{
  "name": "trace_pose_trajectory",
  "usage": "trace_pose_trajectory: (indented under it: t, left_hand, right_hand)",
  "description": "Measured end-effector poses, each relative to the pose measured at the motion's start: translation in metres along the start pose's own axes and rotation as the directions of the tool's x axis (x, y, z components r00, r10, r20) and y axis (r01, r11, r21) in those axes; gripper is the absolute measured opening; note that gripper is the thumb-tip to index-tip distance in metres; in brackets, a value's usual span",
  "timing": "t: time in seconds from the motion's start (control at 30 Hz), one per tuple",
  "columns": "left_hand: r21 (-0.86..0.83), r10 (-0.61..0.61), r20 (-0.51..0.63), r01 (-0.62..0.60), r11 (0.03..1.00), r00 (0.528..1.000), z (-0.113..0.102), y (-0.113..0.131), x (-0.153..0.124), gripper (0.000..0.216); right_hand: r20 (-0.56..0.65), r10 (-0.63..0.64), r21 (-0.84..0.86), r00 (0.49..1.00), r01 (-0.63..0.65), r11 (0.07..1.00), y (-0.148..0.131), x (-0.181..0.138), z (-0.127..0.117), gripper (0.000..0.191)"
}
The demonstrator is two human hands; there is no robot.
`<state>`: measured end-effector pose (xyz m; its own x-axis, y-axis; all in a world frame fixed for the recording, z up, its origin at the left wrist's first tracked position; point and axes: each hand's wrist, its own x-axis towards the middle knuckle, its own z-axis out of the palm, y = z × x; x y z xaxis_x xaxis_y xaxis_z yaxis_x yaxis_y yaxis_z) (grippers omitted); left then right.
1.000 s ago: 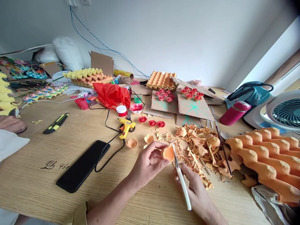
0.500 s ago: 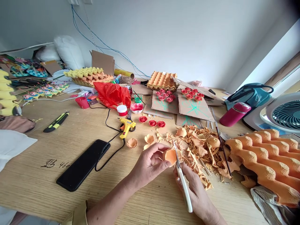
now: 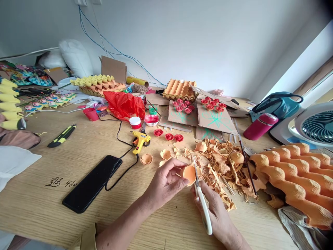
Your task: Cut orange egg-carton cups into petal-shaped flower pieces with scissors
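Observation:
Between the thumb and fingers of my left hand [image 3: 166, 184] is an orange egg-carton cup [image 3: 188, 174], its hollow turned partly toward me. My right hand [image 3: 214, 208] grips white-handled scissors [image 3: 204, 206], their blades pointing away along the cup's right edge. The blades look nearly closed; whether they bite into the cup I cannot tell. Just beyond my hands lie a petal-edged orange cup [image 3: 146, 159] and another such cup [image 3: 165, 154]. A heap of orange carton scraps [image 3: 221, 159] spreads behind the scissors.
A large orange egg tray [image 3: 293, 173] stands at the right. On the left lie a black phone [image 3: 91, 184], a yellow glue gun [image 3: 140, 141] with its cord, and a utility knife [image 3: 61, 135]. Red paper roses [image 3: 169, 137] and cardboard pieces [image 3: 217, 118] sit farther back.
The scissors and my right hand have shifted very slightly. My left hand keeps the cup in almost the same place.

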<state>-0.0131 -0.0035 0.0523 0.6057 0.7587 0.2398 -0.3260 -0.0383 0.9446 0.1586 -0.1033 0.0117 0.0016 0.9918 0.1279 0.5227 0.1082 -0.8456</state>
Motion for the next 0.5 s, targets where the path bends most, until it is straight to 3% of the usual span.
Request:
trace_pose_trajectory:
  t: [0.2,0.5]
  left_hand:
    - [-0.016,0.000,0.048,0.001,1.000,0.999,-0.0013,-0.0014,-0.0006,0.028]
    - [-0.032,-0.091,-0.006,0.091,0.995,0.996,-0.0003,0.0002,0.0020,0.027]
  right_hand:
    - [-0.015,-0.018,0.001,1.000,0.018,1.000,0.0013,-0.0017,-0.0013,0.028]
    - [-0.012,0.018,0.014,1.000,-0.018,1.000,-0.0034,-0.0014,-0.0004,0.034]
